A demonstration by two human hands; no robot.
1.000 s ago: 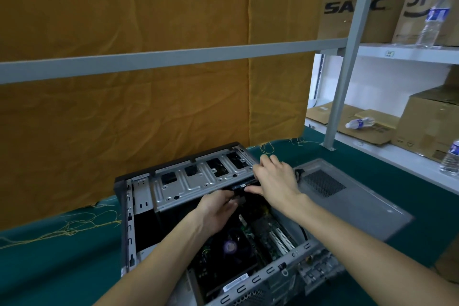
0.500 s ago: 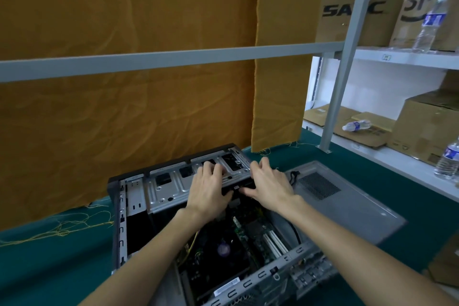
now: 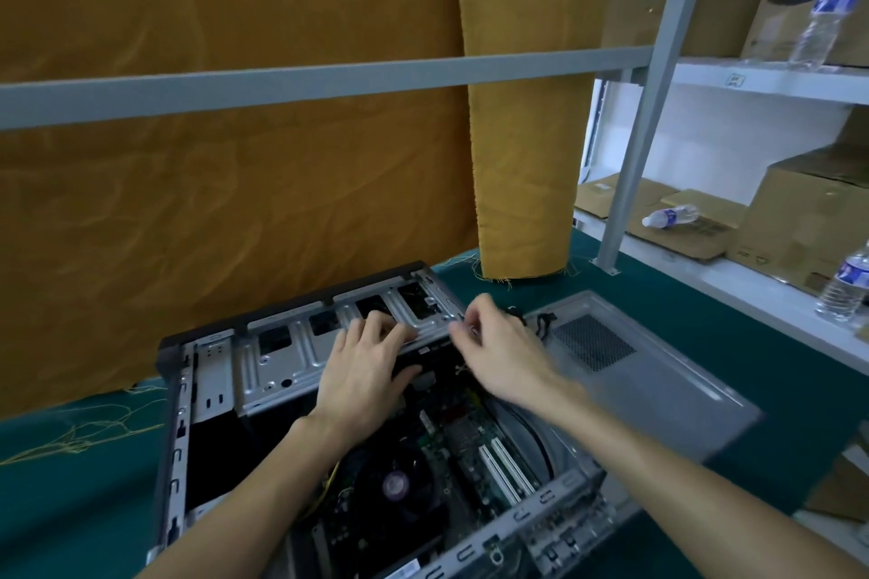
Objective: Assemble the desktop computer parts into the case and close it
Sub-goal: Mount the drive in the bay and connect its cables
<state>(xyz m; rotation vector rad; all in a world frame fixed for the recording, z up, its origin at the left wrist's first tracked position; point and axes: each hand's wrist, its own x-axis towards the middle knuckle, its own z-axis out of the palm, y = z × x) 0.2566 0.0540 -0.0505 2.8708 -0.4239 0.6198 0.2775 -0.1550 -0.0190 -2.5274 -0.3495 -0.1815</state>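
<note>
My left hand (image 3: 364,371) has come up flat onto the drive cage (image 3: 301,355), fingers straight. My right hand (image 3: 501,350) pinches at its right edge; what it grips, I cannot tell. Seating seems underway.

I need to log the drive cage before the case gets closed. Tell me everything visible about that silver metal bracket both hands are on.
The silver drive cage is stamped sheet metal with raised ribs, screw holes and several dark rectangular cut-outs. It spans the far end of the open computer case, lying roughly flat above the motherboard. The left hand rests on its near edge, fingers on top; the right hand, blurred, curls at its right corner.
</note>
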